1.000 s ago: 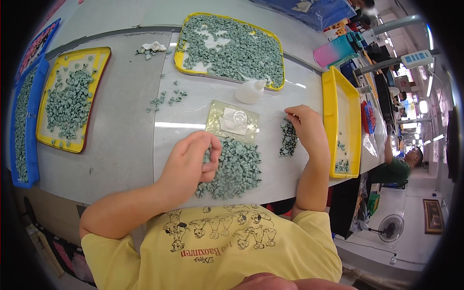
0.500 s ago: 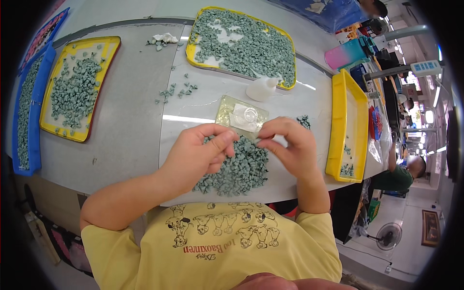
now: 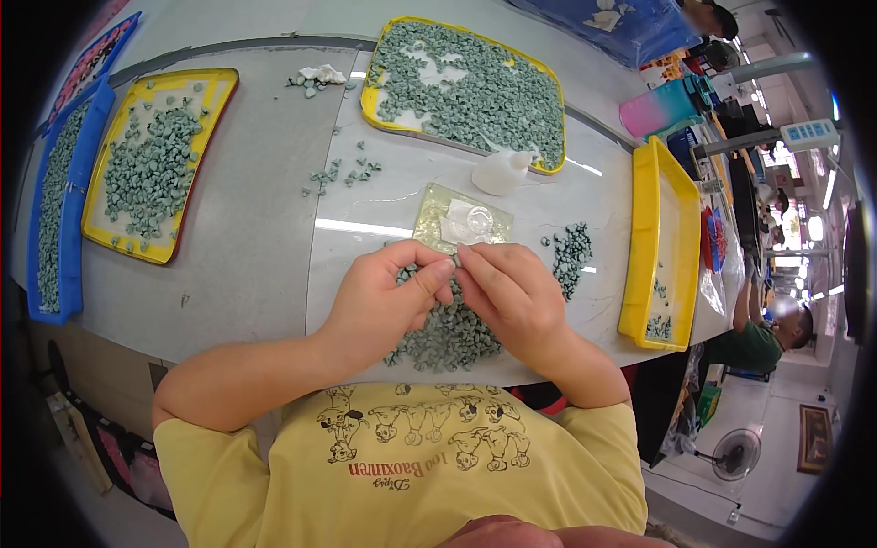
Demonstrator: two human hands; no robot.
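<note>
I sit at a pale grey worktable (image 3: 247,237) whose near edge runs under my forearms. On its far side lies a yellow tray (image 3: 461,91) spread with small grey-green pieces; at the left a second yellow tray (image 3: 151,164) holds more of them, with a blue tray (image 3: 55,201) beyond it at the far left. A narrow yellow tray (image 3: 658,247) stands along the right edge, nearly bare but for a few pieces at its near end. Loose pieces are scattered (image 3: 343,173) on the table between the trays, and a small white bottle (image 3: 498,172) lies near the far tray. To the right the room opens out: a floor fan (image 3: 735,452) on pale flooring and another person in green (image 3: 763,342) seated lower down.

My left hand (image 3: 379,306) and right hand (image 3: 512,297) meet over the pile of grey-green pieces (image 3: 448,333) just in front of me. Both are pinched narrow, fingertips touching at one small piece (image 3: 454,265) held between them, just near of a clear packet (image 3: 461,224). A smaller heap (image 3: 571,256) lies to the right.

Half a second ago my hands were already close together over the pile; now the fingertips have closed onto each other. A second ago my right hand was out at the smaller heap.
</note>
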